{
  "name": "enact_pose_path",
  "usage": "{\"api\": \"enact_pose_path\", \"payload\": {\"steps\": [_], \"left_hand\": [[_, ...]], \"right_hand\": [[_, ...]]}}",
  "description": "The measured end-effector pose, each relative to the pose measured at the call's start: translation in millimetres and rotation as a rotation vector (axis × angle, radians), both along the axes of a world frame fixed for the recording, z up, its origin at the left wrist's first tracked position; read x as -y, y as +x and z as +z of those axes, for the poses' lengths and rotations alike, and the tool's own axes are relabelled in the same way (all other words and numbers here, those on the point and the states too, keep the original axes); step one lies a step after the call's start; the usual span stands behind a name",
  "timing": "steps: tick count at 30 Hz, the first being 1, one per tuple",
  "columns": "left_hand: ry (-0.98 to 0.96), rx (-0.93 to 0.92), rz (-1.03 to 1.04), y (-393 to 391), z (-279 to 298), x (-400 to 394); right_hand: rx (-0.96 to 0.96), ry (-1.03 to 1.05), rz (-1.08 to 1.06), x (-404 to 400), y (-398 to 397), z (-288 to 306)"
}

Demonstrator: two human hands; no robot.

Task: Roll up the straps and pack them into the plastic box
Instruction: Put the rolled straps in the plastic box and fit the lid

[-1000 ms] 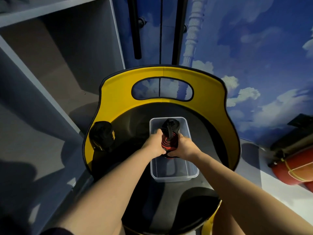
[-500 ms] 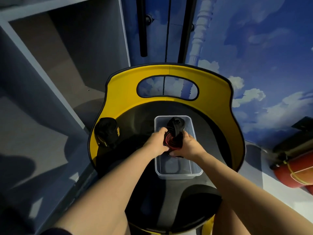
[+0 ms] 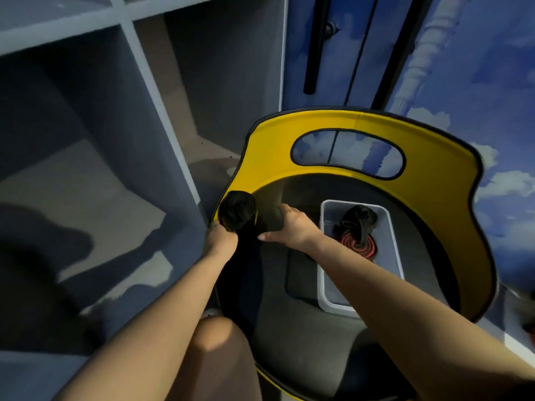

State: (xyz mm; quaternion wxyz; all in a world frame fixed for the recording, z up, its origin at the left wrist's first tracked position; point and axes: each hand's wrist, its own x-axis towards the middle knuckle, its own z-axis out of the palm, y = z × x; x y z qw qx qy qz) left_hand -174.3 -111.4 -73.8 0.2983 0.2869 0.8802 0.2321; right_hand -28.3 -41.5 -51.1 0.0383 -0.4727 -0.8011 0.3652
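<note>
1. A bare knee point(image 3: 214, 340) shows nearest, below the chair point(image 3: 434, 157) seat's left edge.
2. The plastic box point(image 3: 395, 250) sits on the seat's right side, holding a red-and-black rolled strap point(image 3: 359, 246) (with a darker bundle behind it).
3. The right hand point(image 3: 292, 227) hovers left of the box, fingers spread and relaxed, holding nothing.
4. The left hand point(image 3: 221, 238) is at the seat's left rim, fingers curled on the black strap point(image 3: 238, 211).
5. Grey shelves point(image 3: 115, 111) stand beyond the chair, leftward.

Both forearms bare, no sleeves; hands point(image 3: 292, 228) ungloved; one knee point(image 3: 220, 342) bare
</note>
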Motion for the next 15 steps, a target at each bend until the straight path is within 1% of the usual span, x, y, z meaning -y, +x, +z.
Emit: {"api": "enact_pose_path", "payload": {"steps": [3,6,12,15], "left_hand": [[-0.062,0.068,-0.047,-11.2,-7.0,-2.1],[-0.080,0.147,-0.067,-17.5,-16.5,-8.4],[0.007,0.203,-0.049,-24.1,-34.3,-22.8],[0.036,0.164,-0.025,-23.5,-39.5,-24.7]], "right_hand": [[0.021,-0.021,0.025,-15.8,-27.5,-15.5],[-0.016,-0.034,0.061,-29.8,-46.4,-25.6],[-0.039,-0.083,0.124,-49.5,-75.0,-42.4],[-0.083,-0.104,0.121,-52.1,-78.9,-50.2]]}}
